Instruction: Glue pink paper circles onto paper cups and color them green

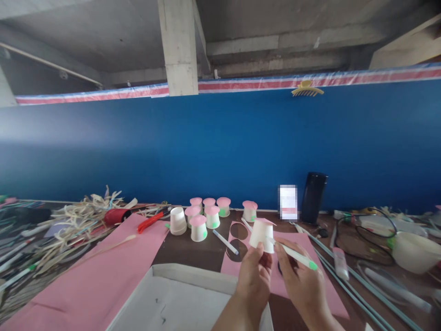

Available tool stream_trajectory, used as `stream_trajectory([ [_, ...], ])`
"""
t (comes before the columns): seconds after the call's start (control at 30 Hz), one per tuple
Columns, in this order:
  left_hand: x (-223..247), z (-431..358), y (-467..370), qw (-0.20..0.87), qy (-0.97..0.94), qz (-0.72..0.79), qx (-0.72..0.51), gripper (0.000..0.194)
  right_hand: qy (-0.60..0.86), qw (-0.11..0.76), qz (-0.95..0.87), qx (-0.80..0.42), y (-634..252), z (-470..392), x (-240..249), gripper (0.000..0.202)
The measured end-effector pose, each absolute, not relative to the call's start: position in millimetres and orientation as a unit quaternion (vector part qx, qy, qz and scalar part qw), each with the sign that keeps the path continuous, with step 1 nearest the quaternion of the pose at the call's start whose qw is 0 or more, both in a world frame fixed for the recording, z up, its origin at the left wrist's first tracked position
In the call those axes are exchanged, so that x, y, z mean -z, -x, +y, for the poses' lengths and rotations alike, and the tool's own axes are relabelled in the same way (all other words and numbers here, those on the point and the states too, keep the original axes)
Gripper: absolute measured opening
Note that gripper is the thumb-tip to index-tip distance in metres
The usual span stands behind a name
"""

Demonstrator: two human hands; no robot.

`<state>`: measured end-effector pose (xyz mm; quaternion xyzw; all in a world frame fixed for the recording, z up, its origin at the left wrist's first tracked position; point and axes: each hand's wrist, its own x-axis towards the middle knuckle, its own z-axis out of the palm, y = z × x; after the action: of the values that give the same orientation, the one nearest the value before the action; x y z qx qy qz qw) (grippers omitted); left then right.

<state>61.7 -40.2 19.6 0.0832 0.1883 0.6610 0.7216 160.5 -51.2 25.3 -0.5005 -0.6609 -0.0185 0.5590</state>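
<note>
My left hand (pixel 255 272) is closed around the lower part of a white paper cup (pixel 261 235), held upside down with a pink paper disc (pixel 264 222) on its top. In my right hand (pixel 305 280) is a white marker (pixel 294 255) with a green end; its other end meets the side of the cup. Pink paper with round cut-outs (pixel 310 239) lies beneath both hands. Beyond them stand several upturned cups (pixel 199 232) with pink tops and green marks. A plain white cup (pixel 178 221) without a pink top is beside them.
A white tray (pixel 186 270) lies in front, near my left forearm. Pink paper (pixel 113 271), red scissors-like handles (pixel 149 222) and a heap of pale strips (pixel 86 220) are on the left. On the right are a black cylinder (pixel 313 197), a small bottle (pixel 340 264) and cables.
</note>
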Motion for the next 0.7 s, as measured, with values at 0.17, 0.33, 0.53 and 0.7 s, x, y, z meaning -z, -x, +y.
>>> stream_trajectory([
  [0.17, -19.4, -40.2, -61.8, 0.723, -0.086, 0.18, -0.661, 0.007, 0.503, 0.558, -0.66, 0.025, -160.2, -50.9, -26.6, 0.025],
  [0.33, -18.3, -39.9, -62.0, 0.723, -0.08, 0.179, -0.663, 0.005, 0.502, 0.557, -0.661, 0.031, -159.4, -50.3, -27.4, 0.025],
  [0.53, -16.7, -38.8, -62.2, 0.722, -0.079, 0.177, -0.664, 0.005, 0.5, 0.556, -0.663, 0.029, -160.2, -51.1, -26.1, 0.025],
  [0.7, -18.4, -39.6, -62.2, 0.725, -0.074, 0.181, -0.66, 0.004, 0.502, 0.557, -0.661, 0.031, -159.7, -51.1, -27.2, 0.025],
])
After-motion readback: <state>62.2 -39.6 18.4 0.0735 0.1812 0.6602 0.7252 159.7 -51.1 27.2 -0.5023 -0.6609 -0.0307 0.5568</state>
